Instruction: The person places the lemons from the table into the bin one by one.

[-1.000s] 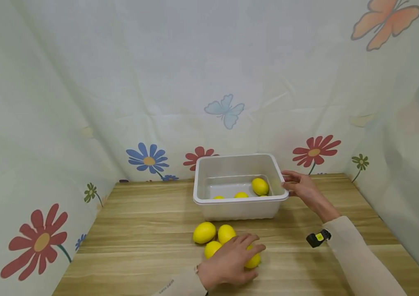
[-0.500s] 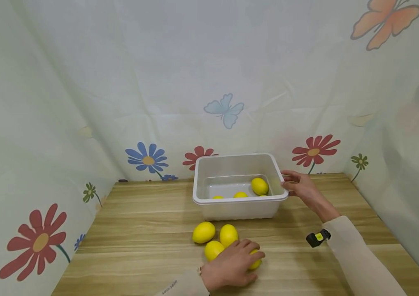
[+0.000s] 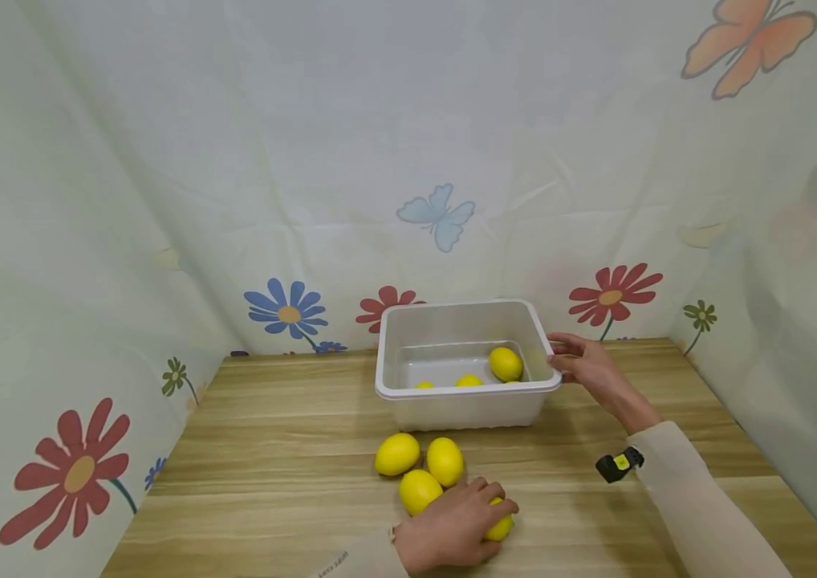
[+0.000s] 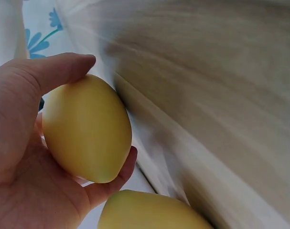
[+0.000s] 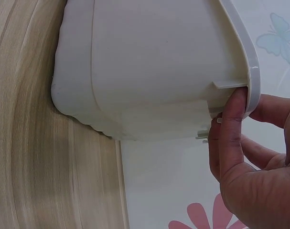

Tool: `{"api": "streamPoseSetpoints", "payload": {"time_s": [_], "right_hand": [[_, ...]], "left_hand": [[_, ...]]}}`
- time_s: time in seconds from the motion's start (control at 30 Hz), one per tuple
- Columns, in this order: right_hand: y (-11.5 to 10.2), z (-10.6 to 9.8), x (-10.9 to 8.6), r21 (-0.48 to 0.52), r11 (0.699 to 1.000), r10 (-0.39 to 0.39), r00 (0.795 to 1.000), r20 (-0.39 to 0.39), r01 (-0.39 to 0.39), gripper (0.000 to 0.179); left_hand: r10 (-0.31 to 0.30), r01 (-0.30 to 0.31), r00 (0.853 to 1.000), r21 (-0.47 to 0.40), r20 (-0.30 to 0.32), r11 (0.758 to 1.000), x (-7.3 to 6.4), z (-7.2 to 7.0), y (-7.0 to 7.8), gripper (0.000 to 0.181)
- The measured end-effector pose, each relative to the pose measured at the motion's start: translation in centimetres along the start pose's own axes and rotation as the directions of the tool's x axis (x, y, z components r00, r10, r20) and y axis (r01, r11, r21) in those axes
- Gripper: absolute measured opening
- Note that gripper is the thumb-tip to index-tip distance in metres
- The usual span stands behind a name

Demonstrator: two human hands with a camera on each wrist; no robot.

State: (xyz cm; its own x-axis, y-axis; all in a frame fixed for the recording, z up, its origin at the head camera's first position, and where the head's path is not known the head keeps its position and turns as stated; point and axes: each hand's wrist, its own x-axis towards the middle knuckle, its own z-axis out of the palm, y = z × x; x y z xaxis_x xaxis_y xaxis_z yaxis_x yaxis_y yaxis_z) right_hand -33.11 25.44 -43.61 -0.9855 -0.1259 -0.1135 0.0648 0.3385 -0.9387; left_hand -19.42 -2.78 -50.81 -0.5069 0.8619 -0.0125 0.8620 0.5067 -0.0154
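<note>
My left hand curls round a yellow lemon low over the table front. The left wrist view shows the thumb on one side of that lemon and fingers on the other; a second lemon lies close below. Just left of the hand sit a near lemon, a back lemon and a left lemon. My right hand pinches the right rim of a white plastic bin; in the right wrist view its fingertips are under the lip.
Several lemons lie inside the bin, one fully visible lemon at its right; the front wall partly hides others. The wood-grain table meets a floral cloth backdrop behind the bin and along both sides.
My left hand has shifted slightly right and toward me with its lemon, exposing more of the neighbouring lemons. Two of those have moved slightly right. The right hand and bin hold still.
</note>
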Motion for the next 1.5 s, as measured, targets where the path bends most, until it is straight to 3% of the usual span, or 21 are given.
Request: {"api": "streamPoseSetpoints", "payload": {"time_s": [0.5, 0.93, 1.17, 1.37, 1.5], "right_hand": [[0.0, -0.1, 0.0, 0.018, 1.000, 0.009, 1.000, 0.005, -0.009, 0.062], [-0.7, 0.1, 0.0, -0.004, 1.000, -0.003, 1.000, 0.005, 0.003, 0.057], [-0.8, 0.2, -0.3, -0.052, 0.999, -0.010, 1.000, -0.009, 0.010, 0.056], [-0.9, 0.3, -0.3, -0.067, 0.998, -0.010, 1.000, -0.012, 0.009, 0.057], [-0.8, 0.2, -0.2, -0.060, 0.998, -0.008, 1.000, -0.006, 0.007, 0.057]], "left_hand": [[0.014, -0.007, 0.996, -0.078, 0.093, 0.997, 0.1, -1.3, 0.7, 0.044], [0.009, -0.010, 1.000, -0.051, -0.026, 0.999, -0.8, -4.5, 0.3, 0.047], [-0.035, 0.027, 0.996, -0.093, -0.079, 0.995, -0.8, -5.9, -0.6, 0.047], [-0.109, 0.095, 0.990, -0.144, -0.092, 0.985, -1.0, -7.2, -1.8, 0.049], [-0.140, 0.124, 0.983, -0.132, -0.118, 0.984, -1.2, -8.2, -2.7, 0.049]]}}
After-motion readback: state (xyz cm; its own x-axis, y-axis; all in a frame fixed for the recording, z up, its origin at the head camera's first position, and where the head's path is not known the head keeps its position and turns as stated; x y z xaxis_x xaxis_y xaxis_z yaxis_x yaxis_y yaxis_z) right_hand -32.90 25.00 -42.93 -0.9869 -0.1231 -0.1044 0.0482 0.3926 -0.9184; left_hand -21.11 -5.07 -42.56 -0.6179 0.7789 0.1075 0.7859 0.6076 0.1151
